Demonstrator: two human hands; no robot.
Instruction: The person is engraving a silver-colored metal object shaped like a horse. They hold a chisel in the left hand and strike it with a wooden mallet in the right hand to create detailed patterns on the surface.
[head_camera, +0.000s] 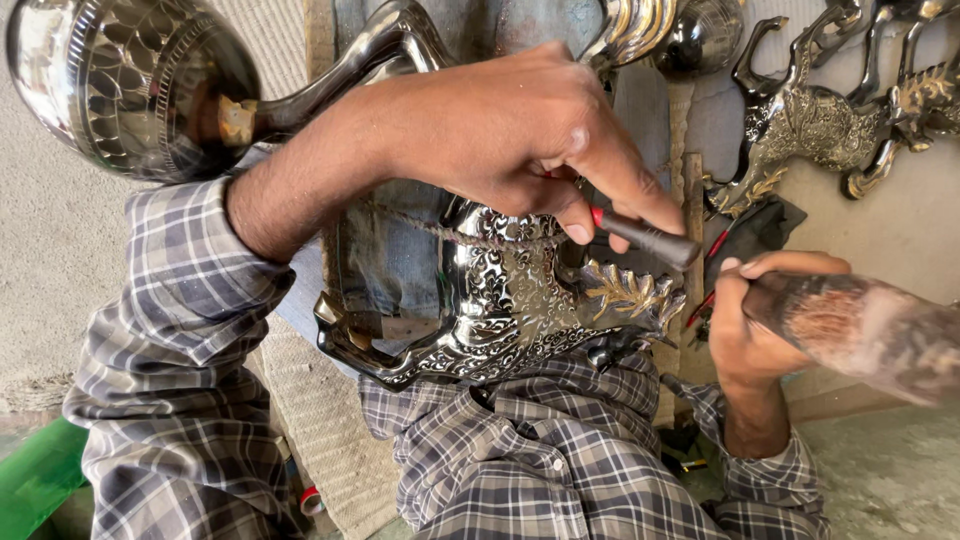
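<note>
A black-and-silver engraved metal animal figure (505, 305) rests across my lap. My left hand (520, 130) reaches over it from the left and pinches a dark chisel with a red band (648, 238), whose tip points down at the figure's leafy gold part (625, 292). At the right, my right hand (752, 325) grips a worn wooden mallet (870, 330). The mallet is blurred and sits just right of the chisel's top end, apart from it.
A round engraved metal vessel (130, 85) stands at the top left. More engraved horse figures (810, 120) lie at the top right. A dark cloth with red-handled tools (750, 232) lies beside my right hand. A woven mat (320, 420), a small red roll (312, 500) and a green object (35, 480) are at the lower left.
</note>
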